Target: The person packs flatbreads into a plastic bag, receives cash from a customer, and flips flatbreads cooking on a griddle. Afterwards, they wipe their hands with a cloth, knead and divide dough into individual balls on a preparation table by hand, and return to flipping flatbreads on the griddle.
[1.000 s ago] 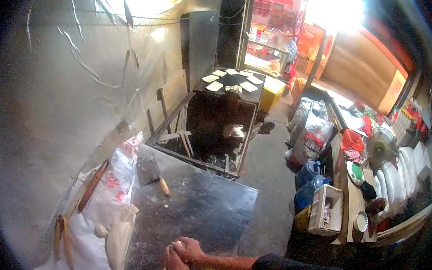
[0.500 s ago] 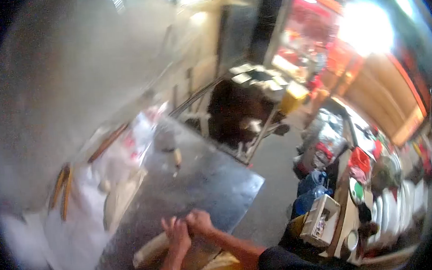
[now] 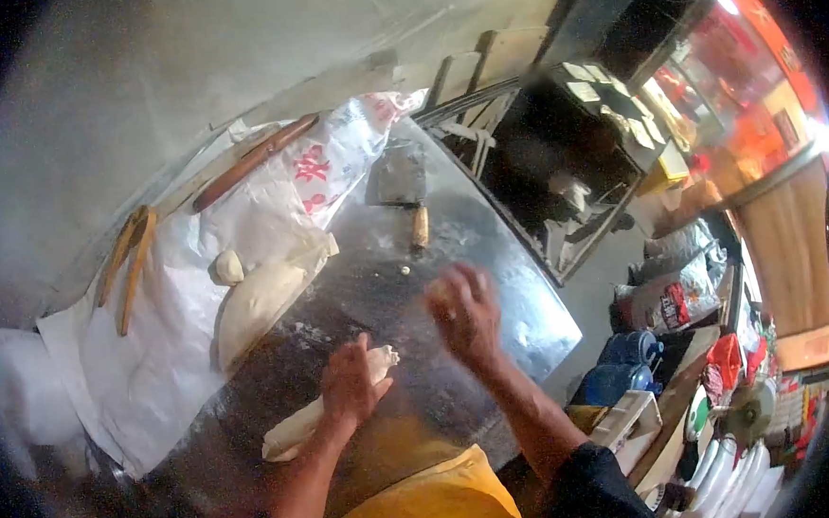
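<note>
My left hand is wrapped over a pale dough roll lying on the dark metal worktop; the roll's ragged end sticks out past my fingers. Apart from it, to the right, my right hand hovers over the worktop, slightly blurred. Its fingers are curled in, and whatever they may hold is hidden. Beyond the hands lies a broad-bladed tool with a wooden handle, a small dough crumb near it. A larger dough mass rests at the left, partly on white sheeting, beside a small dough lump.
White plastic sheeting along the wall carries a brown wooden stick and wooden tongs. A dark griddle box with flat pale pieces adjoins the far edge. Blue water jugs and a white crate stand right. Yellow cloth is in front.
My right hand has moved away from my left, to the right and forward. The left stays at the dough roll, whose ragged end now shows. The view has shifted.
</note>
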Available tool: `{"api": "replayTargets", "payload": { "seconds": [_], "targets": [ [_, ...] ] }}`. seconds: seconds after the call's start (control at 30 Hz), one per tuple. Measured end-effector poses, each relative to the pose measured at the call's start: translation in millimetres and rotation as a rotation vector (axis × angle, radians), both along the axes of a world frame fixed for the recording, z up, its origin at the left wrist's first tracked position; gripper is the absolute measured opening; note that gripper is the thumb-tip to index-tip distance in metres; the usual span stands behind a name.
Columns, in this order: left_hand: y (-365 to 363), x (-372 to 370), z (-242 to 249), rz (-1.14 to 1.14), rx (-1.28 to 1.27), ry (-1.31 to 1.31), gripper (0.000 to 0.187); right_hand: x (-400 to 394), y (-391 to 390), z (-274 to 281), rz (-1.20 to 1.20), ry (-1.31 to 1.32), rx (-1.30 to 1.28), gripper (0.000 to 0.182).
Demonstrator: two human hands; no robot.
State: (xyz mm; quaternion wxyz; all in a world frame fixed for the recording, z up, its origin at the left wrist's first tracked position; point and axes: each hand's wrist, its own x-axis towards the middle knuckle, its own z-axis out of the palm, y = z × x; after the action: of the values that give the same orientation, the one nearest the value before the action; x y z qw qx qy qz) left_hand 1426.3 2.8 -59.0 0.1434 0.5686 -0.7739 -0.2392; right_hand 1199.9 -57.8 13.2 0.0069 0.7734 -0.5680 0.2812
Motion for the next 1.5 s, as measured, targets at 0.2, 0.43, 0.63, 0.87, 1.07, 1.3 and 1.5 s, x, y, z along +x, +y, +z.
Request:
{"api": "replayTargets", "payload": {
  "seconds": [0.2,0.43,0.63,0.87,1.07,1.3,1.5],
  "targets": [
    [19,10,14,0.145,0.234,-0.156,0.073,-14,8,-82,-0.104,0.200,0.168,0.051],
    [31,23,0,0.053,0.150,-0.016,0.055,107,77,-79,-0.149,-0.711,0.790,0.056],
    [66,3,39,0.150,0.028,-0.042,0.051,108,92,-92,-0.343,-0.954,0.950,0.050],
    [107,-11,-12,0.026,-0.275,-0.254,0.023,90,138,-92,-0.352,-0.731,0.797,0.037],
    [63,-4,8,-0.110,-0.556,-0.210,0.017,69,122,-56,-0.287,-0.782,0.967,0.037],
    [4,18,-31,-0.096,-0.419,-0.133,0.053,96,80,88,0.722,-0.408,0.512,0.034],
    [30,37,1,0.174,0.041,-0.062,0.070,23,-3,-25,0.107,0.148,0.030,0.057]
  ]
}}
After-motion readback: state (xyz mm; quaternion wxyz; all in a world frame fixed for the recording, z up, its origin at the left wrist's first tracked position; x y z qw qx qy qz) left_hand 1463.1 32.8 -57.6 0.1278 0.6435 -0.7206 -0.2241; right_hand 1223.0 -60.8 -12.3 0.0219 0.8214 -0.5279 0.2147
